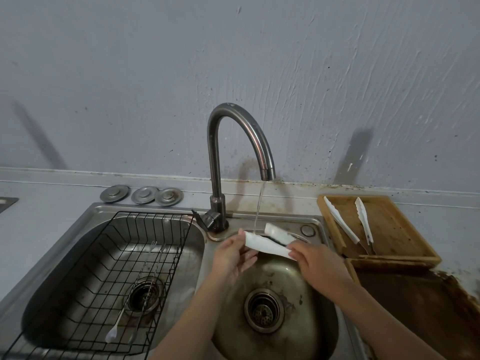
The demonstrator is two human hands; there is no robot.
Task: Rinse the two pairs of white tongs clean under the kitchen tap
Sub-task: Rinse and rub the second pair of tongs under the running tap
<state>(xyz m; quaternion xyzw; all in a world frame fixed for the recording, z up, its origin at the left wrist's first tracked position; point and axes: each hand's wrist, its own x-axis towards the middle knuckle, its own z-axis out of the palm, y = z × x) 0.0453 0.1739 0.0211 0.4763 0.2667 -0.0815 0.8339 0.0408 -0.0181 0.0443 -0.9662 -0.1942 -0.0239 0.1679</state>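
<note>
Both hands, left hand (233, 255) and right hand (319, 263), gripping white tongs (270, 242) under running tap (233, 141), steel sink (272, 302), stained grey wall (130, 87)

Two bare forearms enter from the bottom edge, with no sleeves showing. The left hand (233, 258) and the right hand (318, 263) wear no gloves, rings, watch or bracelet. The fingernails that show are short and unpainted.

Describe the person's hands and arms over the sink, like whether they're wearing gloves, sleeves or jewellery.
Both are bare. The left hand and right hand have no gloves, and no rings show on the fingers in view. The forearms are uncovered right down to the bottom edge of the picture, with no sleeve, watch or bracelet visible. Nails look short and unpainted, though they are small in the picture.
</note>
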